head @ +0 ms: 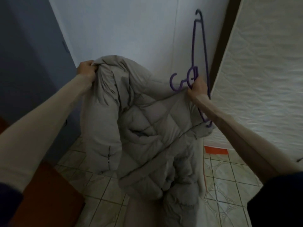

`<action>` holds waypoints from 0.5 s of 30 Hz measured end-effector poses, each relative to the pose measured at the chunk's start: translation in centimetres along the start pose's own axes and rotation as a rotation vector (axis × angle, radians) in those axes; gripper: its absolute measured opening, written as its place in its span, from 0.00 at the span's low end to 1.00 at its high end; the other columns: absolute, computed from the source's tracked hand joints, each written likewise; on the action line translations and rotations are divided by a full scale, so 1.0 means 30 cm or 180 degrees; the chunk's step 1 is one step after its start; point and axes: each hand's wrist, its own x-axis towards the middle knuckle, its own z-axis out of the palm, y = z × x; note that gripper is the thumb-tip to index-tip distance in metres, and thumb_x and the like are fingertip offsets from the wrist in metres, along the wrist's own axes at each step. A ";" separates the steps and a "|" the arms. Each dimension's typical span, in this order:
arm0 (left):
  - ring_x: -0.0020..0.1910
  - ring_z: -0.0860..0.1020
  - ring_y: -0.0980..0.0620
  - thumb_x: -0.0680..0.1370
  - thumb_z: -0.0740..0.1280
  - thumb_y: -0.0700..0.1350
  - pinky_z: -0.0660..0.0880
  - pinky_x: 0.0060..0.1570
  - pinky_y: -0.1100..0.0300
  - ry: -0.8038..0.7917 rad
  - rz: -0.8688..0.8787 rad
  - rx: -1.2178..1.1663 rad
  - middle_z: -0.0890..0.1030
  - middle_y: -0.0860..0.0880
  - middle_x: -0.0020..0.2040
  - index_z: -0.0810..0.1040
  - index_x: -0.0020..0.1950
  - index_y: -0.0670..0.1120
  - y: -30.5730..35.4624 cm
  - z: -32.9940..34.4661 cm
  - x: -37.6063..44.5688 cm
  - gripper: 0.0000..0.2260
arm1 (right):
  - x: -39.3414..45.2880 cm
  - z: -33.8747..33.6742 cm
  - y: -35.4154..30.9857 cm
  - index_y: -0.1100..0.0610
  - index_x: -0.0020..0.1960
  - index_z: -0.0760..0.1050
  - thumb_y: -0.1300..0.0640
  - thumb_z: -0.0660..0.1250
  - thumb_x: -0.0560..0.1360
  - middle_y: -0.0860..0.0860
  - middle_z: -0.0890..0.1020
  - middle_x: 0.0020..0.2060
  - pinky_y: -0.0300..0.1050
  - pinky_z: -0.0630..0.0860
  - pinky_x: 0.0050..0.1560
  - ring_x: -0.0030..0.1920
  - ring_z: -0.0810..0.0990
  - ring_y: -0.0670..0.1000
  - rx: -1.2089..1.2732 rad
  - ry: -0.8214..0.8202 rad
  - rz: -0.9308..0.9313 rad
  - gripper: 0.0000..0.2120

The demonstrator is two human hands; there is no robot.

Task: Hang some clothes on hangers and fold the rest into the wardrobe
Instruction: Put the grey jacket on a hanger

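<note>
I am holding up a grey padded jacket (141,122) in front of me with both arms stretched out. My left hand (86,70) is gripping a bunch of the jacket's fabric at its upper edge, fingers curled tight round the cloth. My right hand (197,88) is pinching the jacket's other upper edge and, in the same grip, is holding a purple hanger (199,51). The hanger is standing almost on end: its hook is curling out to the left of my right hand, one long arm is rising well above the hand, and the other end is dipping below my wrist, just beside the jacket's edge. The jacket is sagging between my two hands and hanging down below them, its lower part bunching toward the tiled floor (229,174). A white quilted mattress (262,79) is leaning upright just to the right of my right hand. Beyond both hands a pale wall (131,27) is facing me. Below my left forearm a brown wooden surface (49,194) is showing.
</note>
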 end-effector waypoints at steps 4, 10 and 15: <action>0.48 0.72 0.50 0.78 0.59 0.35 0.69 0.48 0.58 -0.0133 -0.0032 0.0129 0.78 0.44 0.50 0.79 0.54 0.40 -0.050 0.006 0.022 0.11 | 0.092 -0.076 -0.059 0.69 0.69 0.59 0.66 0.62 0.74 0.62 0.70 0.65 0.47 0.66 0.60 0.64 0.71 0.60 0.0065 0.0391 0.0013 0.25; 0.59 0.75 0.39 0.78 0.58 0.37 0.73 0.60 0.51 -0.0080 -0.0341 0.0622 0.77 0.38 0.60 0.77 0.59 0.40 -0.102 0.155 -0.058 0.13 | 0.129 -0.131 -0.108 0.66 0.65 0.63 0.67 0.61 0.73 0.60 0.74 0.61 0.45 0.69 0.53 0.59 0.74 0.57 0.0236 0.0509 0.0027 0.21; 0.63 0.69 0.38 0.77 0.61 0.39 0.67 0.62 0.51 -0.0522 0.0294 0.1119 0.71 0.36 0.64 0.72 0.64 0.40 -0.088 0.278 -0.261 0.15 | 0.087 -0.088 -0.093 0.66 0.66 0.63 0.67 0.62 0.74 0.60 0.74 0.61 0.44 0.69 0.50 0.59 0.74 0.57 0.0140 0.0304 0.0104 0.22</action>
